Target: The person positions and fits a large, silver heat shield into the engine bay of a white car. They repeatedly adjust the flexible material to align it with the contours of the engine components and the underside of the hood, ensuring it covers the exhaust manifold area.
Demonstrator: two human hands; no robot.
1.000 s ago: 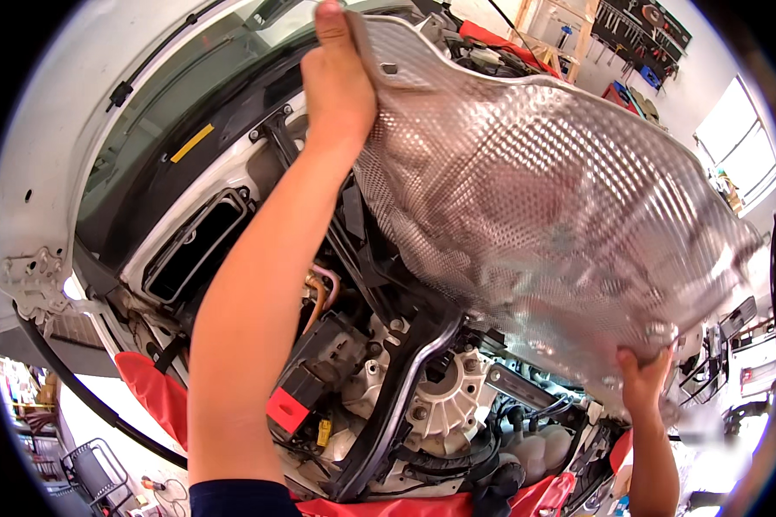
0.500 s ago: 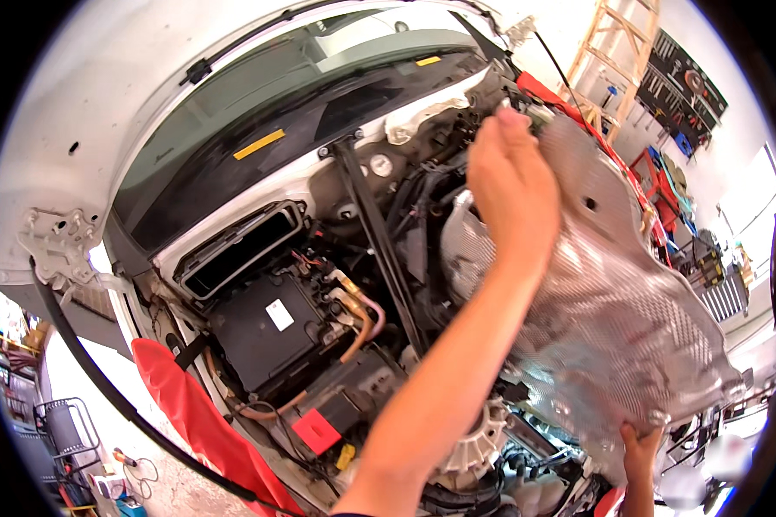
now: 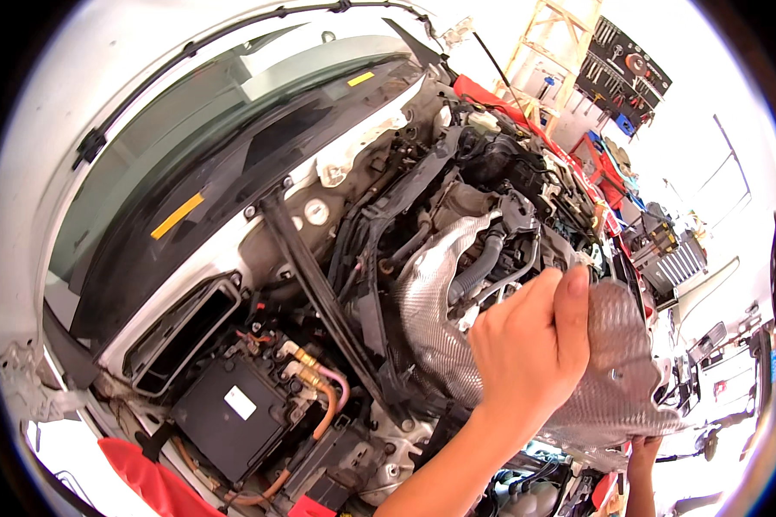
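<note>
A large silver heat shield [image 3: 625, 379] with a dimpled metal surface is held between my two hands above the engine. My left hand [image 3: 535, 336] is closed on its upper edge, thumb on top. My right hand [image 3: 644, 457] grips the lower edge near the front of the car, its fingers partly hidden under the sheet. A second dimpled metal shield [image 3: 431, 319] sits on the engine, left of my left hand. Beyond it, a ribbed grey hose [image 3: 481, 265] and dark engine parts show. How the two shields meet behind my wrist is hidden.
A black strut brace [image 3: 319, 293] crosses the bay. To the left are a black box [image 3: 228, 414], orange-brown pipes [image 3: 323, 414] and a red cover [image 3: 147, 474] over the fender. Farther off, a tool board [image 3: 621, 73] hangs near a wooden ladder [image 3: 552, 52].
The held heat shield has come toward me and tipped down, with my left hand moving nearer. Engine parts and the hose behind it are now uncovered. The view has turned right.
</note>
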